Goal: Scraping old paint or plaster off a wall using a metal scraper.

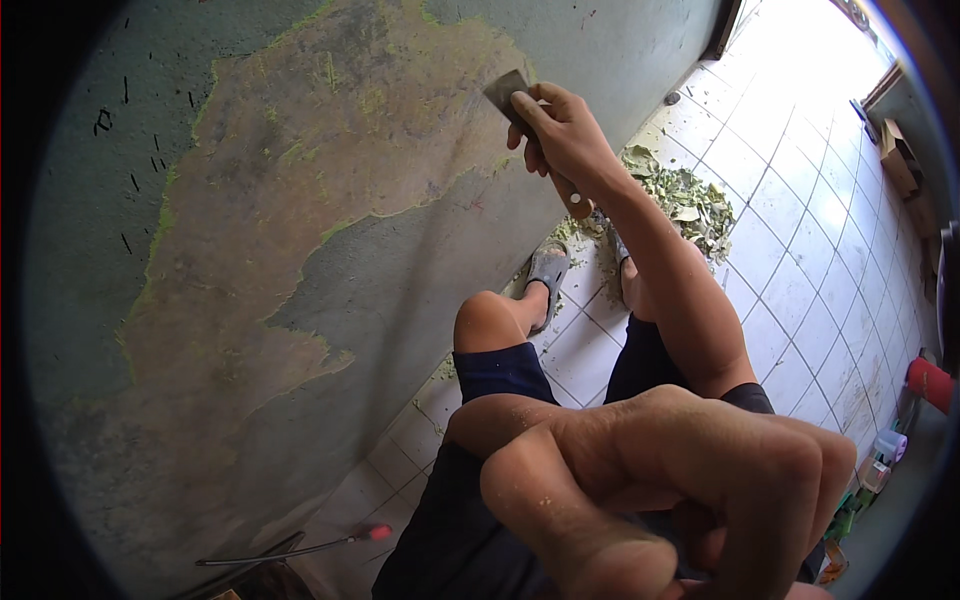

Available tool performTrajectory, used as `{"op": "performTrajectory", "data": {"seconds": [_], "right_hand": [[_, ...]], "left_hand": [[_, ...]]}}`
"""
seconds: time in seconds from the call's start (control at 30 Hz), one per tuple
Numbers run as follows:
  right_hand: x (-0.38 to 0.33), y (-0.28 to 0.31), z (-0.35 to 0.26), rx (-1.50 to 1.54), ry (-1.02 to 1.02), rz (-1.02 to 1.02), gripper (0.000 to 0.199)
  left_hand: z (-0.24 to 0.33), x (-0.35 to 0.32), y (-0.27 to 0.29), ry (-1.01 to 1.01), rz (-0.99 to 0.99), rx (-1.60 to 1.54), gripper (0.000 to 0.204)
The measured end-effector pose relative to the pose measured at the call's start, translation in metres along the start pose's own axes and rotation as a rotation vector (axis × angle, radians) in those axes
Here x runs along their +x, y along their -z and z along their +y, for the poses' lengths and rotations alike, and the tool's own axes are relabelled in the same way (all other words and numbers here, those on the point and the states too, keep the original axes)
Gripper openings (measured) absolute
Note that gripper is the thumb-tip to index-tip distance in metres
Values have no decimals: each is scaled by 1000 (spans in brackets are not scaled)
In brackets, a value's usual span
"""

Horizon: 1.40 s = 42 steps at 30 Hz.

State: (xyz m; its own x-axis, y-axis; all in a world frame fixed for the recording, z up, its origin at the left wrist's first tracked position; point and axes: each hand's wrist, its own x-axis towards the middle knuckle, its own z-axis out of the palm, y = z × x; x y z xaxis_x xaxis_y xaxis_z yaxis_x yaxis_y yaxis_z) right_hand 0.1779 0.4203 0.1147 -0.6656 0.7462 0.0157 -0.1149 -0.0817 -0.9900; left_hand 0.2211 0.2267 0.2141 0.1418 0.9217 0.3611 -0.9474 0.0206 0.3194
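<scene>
My right hand point(560, 125) is closed around a paint scraper with a flat metal blade point(509, 98) and a wooden handle point(574, 199). The blade is close to the wall at the upper right edge of a bare patch point(330, 150); whether it touches, I cannot tell. Ragged yellow-green edges border the patch, and grey-green paint point(370, 290) surrounds it. Very near the camera, at the bottom, my left hand point(680, 450) is raised with its fingers bent in toward the thumb. Its fingertips are hidden, as is anything between them.
Peeled paint flakes point(690, 205) lie heaped on the white tiled floor point(790, 240) beside my feet. Lower left, a thin rod with a red tip point(375, 532) stands by the wall. Along the right side are cardboard boxes point(897, 155), a red object point(930, 383) and small containers point(880, 470).
</scene>
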Motion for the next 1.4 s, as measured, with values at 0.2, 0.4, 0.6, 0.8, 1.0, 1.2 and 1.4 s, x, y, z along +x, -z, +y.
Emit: {"op": "performTrajectory", "data": {"seconds": [0.2,0.4,0.6,0.8,1.0,1.2,1.4], "right_hand": [[11,2,31,-425,21,149,36],[21,-36,22,-544,375,308,48],[21,-32,17,-545,435,311,42],[12,-52,17,-603,596,324,40],[7,-71,6,-548,529,335,45],[10,-71,-2,-628,492,319,39],[9,-57,11,-626,436,321,38]], "left_hand": [[10,10,1,-116,-53,66,53],[26,9,6,-266,-64,194,58],[70,-17,107,-774,636,728,55],[85,-39,164,-1056,997,1164,47],[93,-38,163,-1024,1102,1358,49],[99,-43,173,-1020,1187,1222,52],[97,-41,169,-1001,1229,1144,54]]}}
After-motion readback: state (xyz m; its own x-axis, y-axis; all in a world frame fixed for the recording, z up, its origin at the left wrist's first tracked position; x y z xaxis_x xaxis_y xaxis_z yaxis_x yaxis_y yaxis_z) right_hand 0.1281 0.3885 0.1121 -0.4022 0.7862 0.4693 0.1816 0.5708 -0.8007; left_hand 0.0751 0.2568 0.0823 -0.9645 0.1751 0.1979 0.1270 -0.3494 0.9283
